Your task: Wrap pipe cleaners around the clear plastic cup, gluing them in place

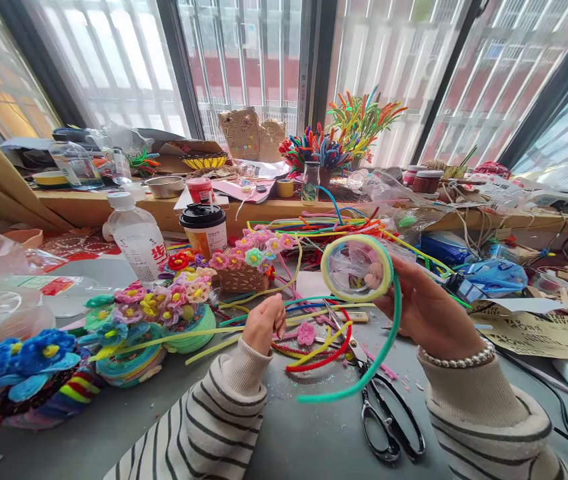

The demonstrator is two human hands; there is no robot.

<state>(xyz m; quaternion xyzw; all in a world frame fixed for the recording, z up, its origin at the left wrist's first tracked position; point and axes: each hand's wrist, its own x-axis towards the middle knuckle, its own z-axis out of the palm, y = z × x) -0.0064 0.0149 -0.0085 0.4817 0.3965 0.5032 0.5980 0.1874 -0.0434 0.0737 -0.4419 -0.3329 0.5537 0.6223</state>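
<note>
My right hand (427, 310) grips a clear plastic cup (357, 267), tilted so that its round face points toward me. Pale yellow pipe cleaner is wound around the cup's edge. A teal pipe cleaner (383, 357) hangs from it in a wide curve, its free end to the lower left. My left hand (264, 323) is closed above the table, fingers curled inward; what they hold, if anything, is hidden. Yellow pipe cleaners (209, 332) show on both sides of it. Red and yellow bent pipe cleaners (337, 353) and a pink flower (307, 334) lie between my hands.
Black-handled scissors (389, 427) lie on the grey table (309, 440). Pots with fuzzy flowers (129, 353) crowd the left, near a plastic bottle (137, 240) and a lidded paper cup (204, 230). Loose pipe cleaners (309, 227) are piled behind the cup. A cable (539, 393) runs at right.
</note>
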